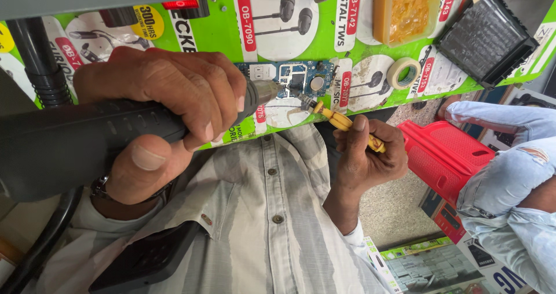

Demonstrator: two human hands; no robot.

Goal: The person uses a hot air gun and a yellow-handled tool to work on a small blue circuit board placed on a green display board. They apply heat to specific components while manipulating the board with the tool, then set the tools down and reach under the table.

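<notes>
Two hands work over a small blue circuit board [301, 78] lying on the green printed bench top [214, 33]. One hand [168, 109], on the left of the scene, is wrapped tight around a thick black hot-air gun handle [69, 146], its metal nozzle [265, 91] just beside the board. Right of it, the other hand [368, 155] is curled closed around yellow-handled tweezers [341, 123], whose tips touch the board. Farther right lie a roll of pale tape [403, 73] and a black ribbed pad [485, 36].

Blue circuit board [295, 78], yellow-handled tweezers [347, 126], black hot-air gun [87, 140], red stool [449, 155]
</notes>
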